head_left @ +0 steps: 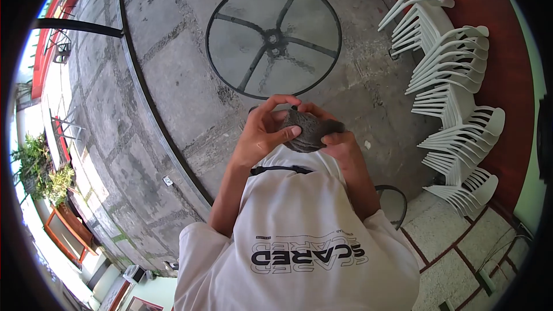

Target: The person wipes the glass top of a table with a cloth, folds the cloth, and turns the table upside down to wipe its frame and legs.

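Observation:
A dark grey, fuzzy-looking folded cloth is held up in front of my chest, above the near edge of the glass table. My left hand grips its left side, the thumb pressed on the front and the fingers curled over the top. On the other side my right hand pinches the right end, thumb in front and fingers behind. A small black bit shows at the cloth's top edge, too small to name. The back of the cloth and some fingertips are hidden.
Just beyond my hands stands a round glass table with a dark metal frame. Stacked white plastic chairs line the right side by a red wall. A dark metal bar runs along the left. Plants stand at the far left.

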Motion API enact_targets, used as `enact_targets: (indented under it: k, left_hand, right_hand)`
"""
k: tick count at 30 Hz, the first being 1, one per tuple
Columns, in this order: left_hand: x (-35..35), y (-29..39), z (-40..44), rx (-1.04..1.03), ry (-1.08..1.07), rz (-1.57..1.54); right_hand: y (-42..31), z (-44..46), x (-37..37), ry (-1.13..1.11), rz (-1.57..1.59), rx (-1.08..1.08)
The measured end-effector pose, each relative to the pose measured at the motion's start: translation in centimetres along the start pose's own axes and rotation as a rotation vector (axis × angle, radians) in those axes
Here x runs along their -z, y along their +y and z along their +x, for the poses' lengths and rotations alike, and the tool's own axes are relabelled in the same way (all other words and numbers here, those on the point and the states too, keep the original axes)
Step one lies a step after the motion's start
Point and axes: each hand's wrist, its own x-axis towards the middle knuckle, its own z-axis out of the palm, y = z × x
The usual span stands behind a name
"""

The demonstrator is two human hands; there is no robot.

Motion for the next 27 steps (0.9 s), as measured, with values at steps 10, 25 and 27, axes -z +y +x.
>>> enact_targets:
  k: [10,25,27]
  left_hand:
    - [-0.1,-2.4,5.3,-0.117,0.272,0.62]
    - [22.9,-10.8,8.0,0.014,0.473,1.269]
    - [27.3,-11.4,8.5,0.078,0.567,1.164]
  right_hand:
    - [1.1,-4.7,2.6,0.367,0.099,0.254]
    - [3.9,-7.6,15.7,0.623,0.485,0.58]
    - [2.9,-5.6,16.8,0.647,0.409,0.509]
